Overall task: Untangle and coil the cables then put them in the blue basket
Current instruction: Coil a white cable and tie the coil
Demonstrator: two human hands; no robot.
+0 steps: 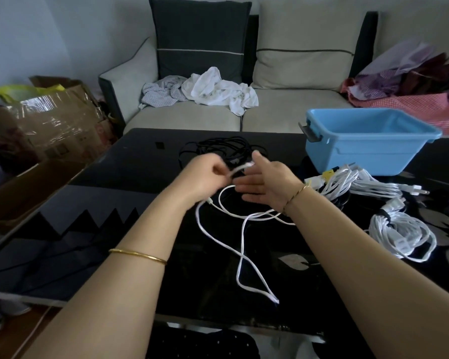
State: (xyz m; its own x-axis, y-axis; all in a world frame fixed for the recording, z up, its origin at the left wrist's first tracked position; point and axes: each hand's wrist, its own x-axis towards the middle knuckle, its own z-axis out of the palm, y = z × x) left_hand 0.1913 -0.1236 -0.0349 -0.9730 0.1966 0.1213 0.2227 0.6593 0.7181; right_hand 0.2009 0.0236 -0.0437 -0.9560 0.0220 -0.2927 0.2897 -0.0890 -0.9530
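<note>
Nearest, a loose white cable (244, 244) trails across the black glass table (114, 200), its far loops rising toward the hands and its near end lying close to the table's front edge. Left hand (205, 174): fingers curled closed, pinching the white cable near its upper end; motion blur hides exact finger placement. Right hand (265, 182): palm open, fingers spread and extended, facing the left hand; it grips nothing, though the cable end sits just beside its fingertips. Gold bangle (138, 256) on left forearm, thin bracelet (297, 194) on right wrist. To the right, two bundles of white cables lie on the table: one coiled bundle (402, 234) nearer, one looser bundle (353, 181) just in front of the blue basket (368, 143). Basket sits at far right of table, no cables visible in it. Behind the hands, a tangle of black cable (223, 147) rests on the table. Beyond, a beige sofa (296, 110) with crumpled clothes (205, 90); cardboard box (55, 120) at left
</note>
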